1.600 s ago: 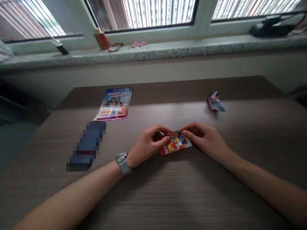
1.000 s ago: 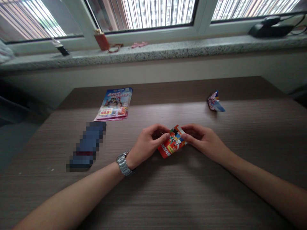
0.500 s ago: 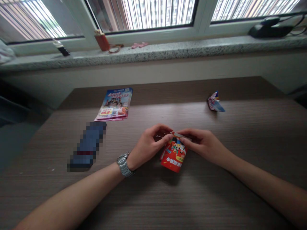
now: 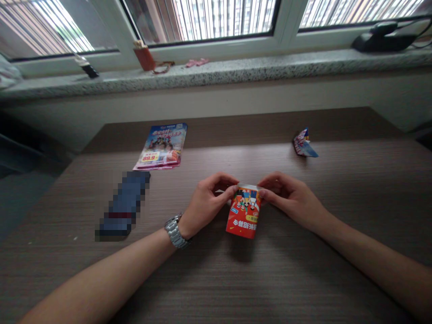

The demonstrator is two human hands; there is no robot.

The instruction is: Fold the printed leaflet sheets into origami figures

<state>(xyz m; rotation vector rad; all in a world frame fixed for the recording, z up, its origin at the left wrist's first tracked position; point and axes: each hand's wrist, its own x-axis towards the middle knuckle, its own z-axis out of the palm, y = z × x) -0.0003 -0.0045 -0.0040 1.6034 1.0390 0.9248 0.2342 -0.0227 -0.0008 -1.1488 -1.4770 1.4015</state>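
Observation:
Between my hands is a folded red flyer (image 4: pixel 243 216) with cartoon figures and lettering that appear upside down from here. My left hand (image 4: pixel 212 198), a metal watch (image 4: pixel 177 231) at its wrist, pinches the flyer's upper left corner between thumb and fingers. At the upper right corner my right hand (image 4: pixel 286 193) pinches it in the same way. The flyer's lower end points toward me, a little above the table, with a shadow beneath it. Its back side and some fingertips are hidden.
A stack of printed flyers (image 4: pixel 162 144) lies at the table's back left, with a pixelated dark flat object (image 4: pixel 123 204) nearer me. A folded paper piece (image 4: pixel 304 144) stands at the back right. On the stone windowsill (image 4: pixel 263 67) are a red-brown case (image 4: pixel 144 57) and a black device (image 4: pixel 384 38).
My hands have moved slightly apart, the right one shifting to the flyer's right edge. The flyer has turned a little straighter, and its upper edge looks flatter.

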